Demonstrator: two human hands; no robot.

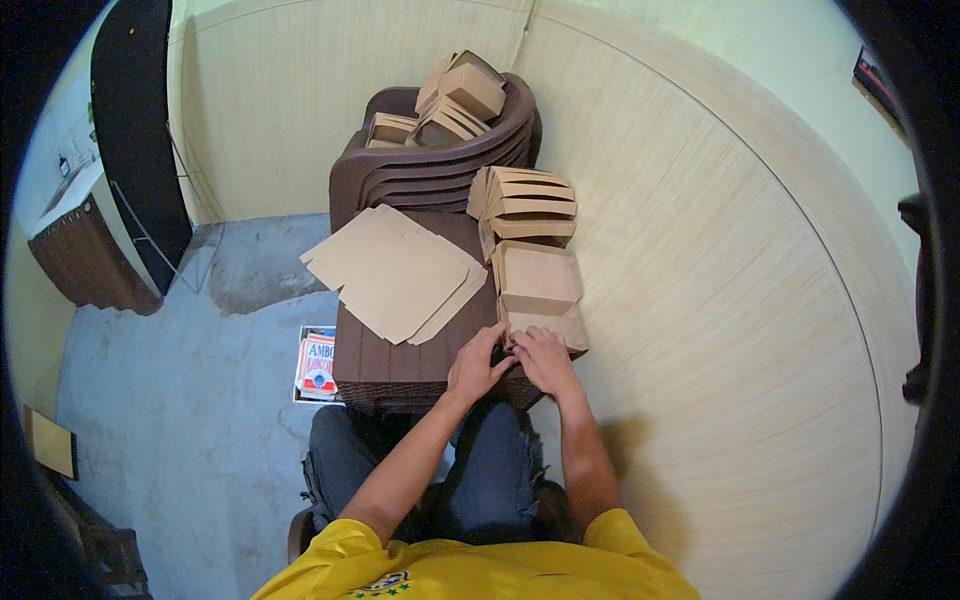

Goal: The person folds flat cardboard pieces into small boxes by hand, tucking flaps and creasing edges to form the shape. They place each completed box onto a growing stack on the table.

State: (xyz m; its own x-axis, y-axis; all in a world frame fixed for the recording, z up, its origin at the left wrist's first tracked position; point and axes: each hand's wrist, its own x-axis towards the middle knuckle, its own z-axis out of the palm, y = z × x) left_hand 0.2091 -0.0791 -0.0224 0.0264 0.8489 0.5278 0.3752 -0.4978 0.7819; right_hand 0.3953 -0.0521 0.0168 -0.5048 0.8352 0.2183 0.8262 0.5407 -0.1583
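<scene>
Pale wood-grain panels line the far and right walls of a room with a worn blue-grey floor, and a stack of brown plastic chairs serves as the work surface. At the near right of the top seat sits an open cardboard box, its hollow facing up and its near flap by the hands. The left hand touches that flap at its left corner, thumb and fingers narrowly parted. The right hand lies just beside it, fingers bent over the same flap. I cannot tell whether either grip is closed on the cardboard.

Left of the box, flat cardboard sheets lie overlapping on the seat. Just beyond the box, a row of nested boxes leans along the right side. Farther off, more folded boxes are piled at the curved far end of the chairs.

On the floor to the left of the stack lies a printed packet. At the far left stand a dark panel and a basin with a brown cloth below it.
</scene>
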